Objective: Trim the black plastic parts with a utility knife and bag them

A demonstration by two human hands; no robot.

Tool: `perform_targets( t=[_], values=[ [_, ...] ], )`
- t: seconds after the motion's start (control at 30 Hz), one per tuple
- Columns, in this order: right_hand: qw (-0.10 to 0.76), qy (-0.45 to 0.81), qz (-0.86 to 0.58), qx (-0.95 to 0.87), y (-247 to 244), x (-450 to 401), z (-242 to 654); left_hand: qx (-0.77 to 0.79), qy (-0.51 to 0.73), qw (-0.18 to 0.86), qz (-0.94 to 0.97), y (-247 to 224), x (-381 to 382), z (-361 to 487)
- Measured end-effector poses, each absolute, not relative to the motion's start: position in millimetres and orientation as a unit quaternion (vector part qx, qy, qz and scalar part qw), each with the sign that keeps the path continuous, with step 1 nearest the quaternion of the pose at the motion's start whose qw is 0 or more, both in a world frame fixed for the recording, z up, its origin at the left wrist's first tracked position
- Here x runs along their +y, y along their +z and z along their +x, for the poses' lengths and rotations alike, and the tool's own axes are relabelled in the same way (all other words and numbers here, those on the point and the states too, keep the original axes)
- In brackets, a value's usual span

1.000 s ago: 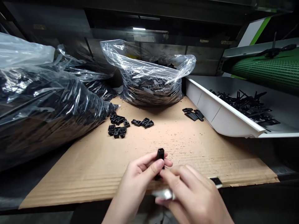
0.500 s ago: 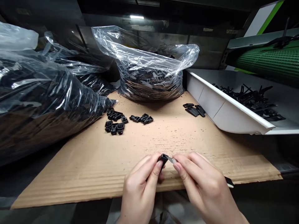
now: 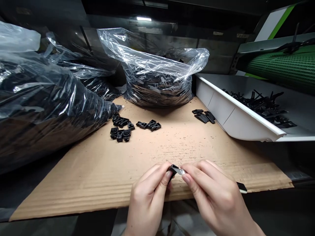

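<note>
Near the front edge of the cardboard, my left hand (image 3: pixel 150 190) is closed around a small black plastic part (image 3: pixel 173 169), its hollow end facing up between thumb and forefinger. Facing it, my right hand (image 3: pixel 213 188) pinches a thin metal blade (image 3: pixel 179 171), apparently a knife blade. The blade's tip touches the rim of the part's opening. A dark piece with a pale edge (image 3: pixel 242 187) shows beyond my right hand; I cannot tell whether it belongs to the knife.
Several small black parts lie in clusters on the cardboard (image 3: pixel 81 177), at left (image 3: pixel 121 134), middle (image 3: pixel 149 125) and right (image 3: pixel 203 115). Clear bags of black parts stand behind (image 3: pixel 157 88) and at left (image 3: pixel 49 108). A white tray (image 3: pixel 221 108) holds black pieces, below a green roller (image 3: pixel 278 65).
The blade has shifted slightly and lies flatter against the opening of the black part. Both hands stay in nearly the same place, still gripping. The view has turned a little.
</note>
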State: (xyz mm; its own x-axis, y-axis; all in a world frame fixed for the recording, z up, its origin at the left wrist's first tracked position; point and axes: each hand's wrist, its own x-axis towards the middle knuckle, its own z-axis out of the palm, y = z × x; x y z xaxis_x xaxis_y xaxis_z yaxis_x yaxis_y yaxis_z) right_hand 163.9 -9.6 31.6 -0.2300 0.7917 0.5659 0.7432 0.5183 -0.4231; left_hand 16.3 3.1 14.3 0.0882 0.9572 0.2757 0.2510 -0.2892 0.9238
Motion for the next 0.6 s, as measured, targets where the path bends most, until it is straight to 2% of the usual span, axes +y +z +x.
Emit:
perform_targets(
  t=[0.13,0.37,0.5,0.6],
  values=[
    [0.364,0.024,-0.495,-0.788,31,-9,163,0.469,0.489,0.353,0.645,14,2,15],
    [0.368,0.007,-0.521,-0.770,27,-3,163,0.455,0.485,0.393,0.635,13,2,14],
    [0.346,0.088,-0.553,-0.753,27,2,168,0.448,0.504,0.417,0.610,14,2,16],
    [0.379,0.137,-0.539,-0.740,31,0,173,0.444,0.489,0.469,0.586,17,4,14]
  ],
)
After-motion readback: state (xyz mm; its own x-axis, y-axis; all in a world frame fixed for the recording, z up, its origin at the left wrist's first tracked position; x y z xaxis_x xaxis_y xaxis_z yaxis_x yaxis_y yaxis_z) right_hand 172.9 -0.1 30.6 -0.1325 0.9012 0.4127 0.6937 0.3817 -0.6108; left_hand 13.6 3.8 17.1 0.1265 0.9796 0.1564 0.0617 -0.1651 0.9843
